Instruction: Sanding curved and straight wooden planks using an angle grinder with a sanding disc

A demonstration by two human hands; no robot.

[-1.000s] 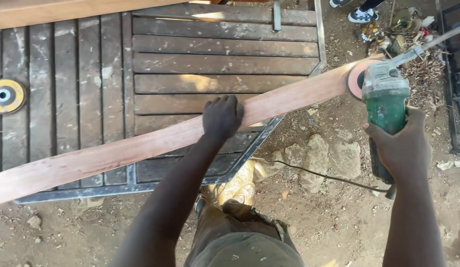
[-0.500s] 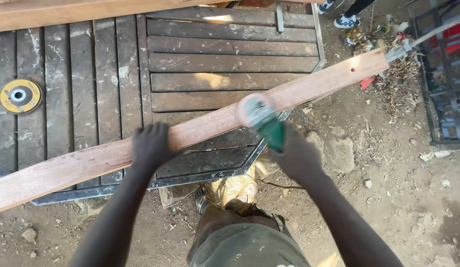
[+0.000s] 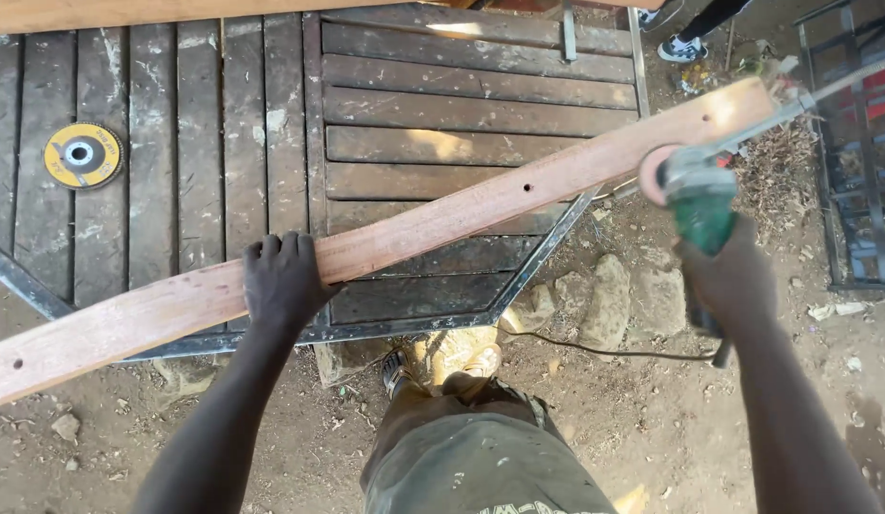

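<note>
Right now your left hand (image 3: 281, 281) lies palm down on the long reddish plank (image 3: 414, 233), fingers spread over its top face and curling past the far edge, pressing it flat. That plank runs at a slant from the lower left of the view up to the upper right, resting across the dark slatted wooden panel (image 3: 442, 105) in its metal frame, with its right end sticking out past the frame over bare dirt. A small drilled hole shows in the plank a little right of its middle, and another near its low left end.

Your right hand (image 3: 728, 276) is wrapped tight around the green body of the angle grinder (image 3: 695, 195), closed fully on it. The grinder's disc sits at the plank's near edge, close to the right end; you cannot tell from this view whether it actually touches the wood. A black cord (image 3: 595, 350) trails from the grinder across the ground by the stones (image 3: 604, 305).

Your hands are well apart, one at each part of the plank. A yellow flap disc (image 3: 81, 155) lies loose on the panel at far left. Your boot (image 3: 457, 362) stands against the frame's near edge.
</note>
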